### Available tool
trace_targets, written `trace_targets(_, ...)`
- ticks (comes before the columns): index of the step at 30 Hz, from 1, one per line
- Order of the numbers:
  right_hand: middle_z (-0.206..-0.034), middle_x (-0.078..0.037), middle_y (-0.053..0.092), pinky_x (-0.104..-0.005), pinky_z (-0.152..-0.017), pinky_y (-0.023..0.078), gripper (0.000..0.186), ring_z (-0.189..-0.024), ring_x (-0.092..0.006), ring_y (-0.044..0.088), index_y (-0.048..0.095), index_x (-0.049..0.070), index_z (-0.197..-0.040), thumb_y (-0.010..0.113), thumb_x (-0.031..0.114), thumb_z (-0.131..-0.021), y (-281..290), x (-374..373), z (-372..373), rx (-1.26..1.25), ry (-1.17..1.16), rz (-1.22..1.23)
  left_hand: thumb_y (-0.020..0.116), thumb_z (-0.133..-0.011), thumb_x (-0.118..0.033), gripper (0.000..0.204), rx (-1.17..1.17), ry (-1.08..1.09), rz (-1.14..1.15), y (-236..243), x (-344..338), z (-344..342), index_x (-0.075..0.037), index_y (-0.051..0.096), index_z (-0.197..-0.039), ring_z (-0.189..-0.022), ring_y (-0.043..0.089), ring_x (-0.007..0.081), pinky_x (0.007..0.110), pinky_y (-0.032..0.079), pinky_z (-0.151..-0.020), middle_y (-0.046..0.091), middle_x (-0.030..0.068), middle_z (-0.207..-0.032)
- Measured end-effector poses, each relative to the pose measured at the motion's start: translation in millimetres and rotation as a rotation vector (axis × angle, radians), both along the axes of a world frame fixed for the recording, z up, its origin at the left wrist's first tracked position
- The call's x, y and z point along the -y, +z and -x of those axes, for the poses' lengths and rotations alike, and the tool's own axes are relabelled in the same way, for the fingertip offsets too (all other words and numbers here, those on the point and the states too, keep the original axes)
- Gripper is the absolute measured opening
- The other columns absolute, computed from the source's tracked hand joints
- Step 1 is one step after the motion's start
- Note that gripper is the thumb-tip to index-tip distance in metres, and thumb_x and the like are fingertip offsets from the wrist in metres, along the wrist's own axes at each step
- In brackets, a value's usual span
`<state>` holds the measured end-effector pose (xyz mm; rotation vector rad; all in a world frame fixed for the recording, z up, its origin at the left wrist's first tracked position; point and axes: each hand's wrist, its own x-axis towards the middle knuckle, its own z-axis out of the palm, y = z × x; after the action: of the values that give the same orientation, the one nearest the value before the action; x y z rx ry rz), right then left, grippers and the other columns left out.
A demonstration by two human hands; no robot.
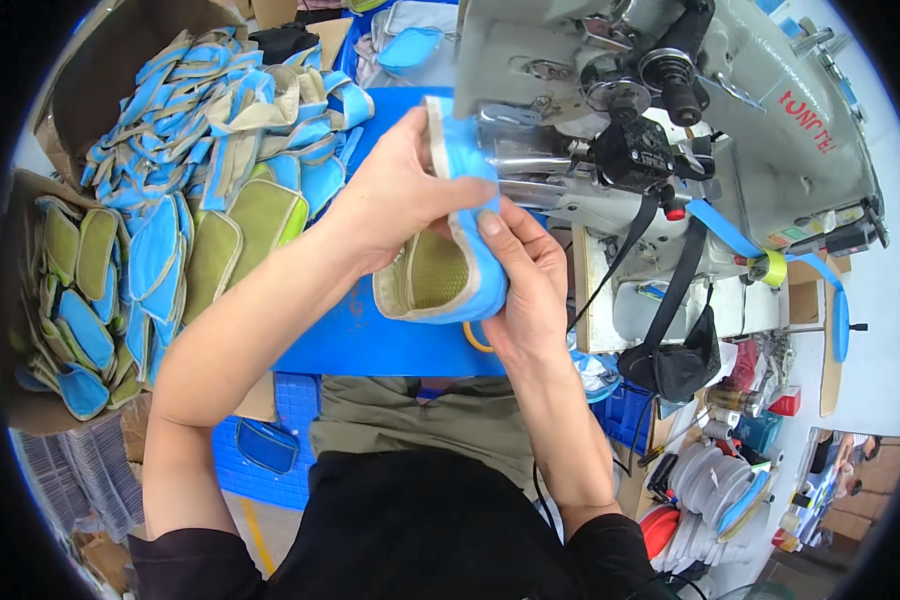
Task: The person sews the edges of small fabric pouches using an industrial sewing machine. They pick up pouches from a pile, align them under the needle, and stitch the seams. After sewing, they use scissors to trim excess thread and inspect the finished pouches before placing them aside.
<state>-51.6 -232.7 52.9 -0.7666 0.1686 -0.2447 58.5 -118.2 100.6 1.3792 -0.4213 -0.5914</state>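
Observation:
Between my hands is a blue fabric pouch (485, 285) with beige binding along its edges and an olive, mesh-like inner face. My left hand (395, 190) grips its upper part, the thumb pressed on the blue side and the fingers hidden behind the fabric. Lower down on the right, my right hand (530, 270) pinches the pouch's side with the thumb in front. The pouch is held up over the blue table (340, 345), just left of the sewing machine (620, 150). Part of a yellow ring-shaped handle (477, 338) shows below it.
A heap of blue-and-beige strips (220, 110) lies at the far left. Nearer, a cardboard box (25, 215) holds several blue and olive panels (85, 320). A blue tape (725, 228) runs through a yellow roll on the machine. Thread cones (705, 480) stand at the lower right.

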Motion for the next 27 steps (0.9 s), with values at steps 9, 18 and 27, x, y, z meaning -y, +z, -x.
trace_targets(9,-0.106,-0.014,0.072,-0.0299,-0.086,0.057,0.025,-0.096,-0.0158,0.07,0.063,-0.005,-0.121,0.066,0.005,-0.097,-4,-5,0,0.004,-0.044,-0.056,0.081,-0.08,-0.005,0.065,-0.032,0.04,-0.019,7,1,8,-0.004,0.045,-0.133,-0.076,0.066,0.007,0.02,0.048,-0.051,0.069,0.0032,-0.099)
trace_targets(18,-0.103,-0.004,0.071,-0.0274,-0.086,0.05,0.025,-0.091,-0.0113,0.065,0.068,0.002,-0.117,0.07,0.014,-0.095,21,18,11,-0.121,-0.066,0.42,0.082,-0.081,-0.01,0.064,-0.019,0.035,0.057,0,-6,1,-0.001,0.045,-0.133,-0.074,0.062,0.0043,0.02,0.041,-0.053,0.07,0.0035,-0.1)
trace_targets(27,-0.118,-0.011,0.067,-0.0297,-0.096,0.048,0.031,-0.107,-0.014,0.061,0.062,-0.004,-0.126,0.064,0.013,-0.1,184,220,111,0.091,-1.298,1.465,0.07,-0.096,-0.027,0.029,-0.257,-0.056,0.203,-23,-29,-5,-0.007,0.061,-0.114,-0.086,0.066,0.0101,0.028,0.054,-0.074,0.067,0.0011,-0.099)
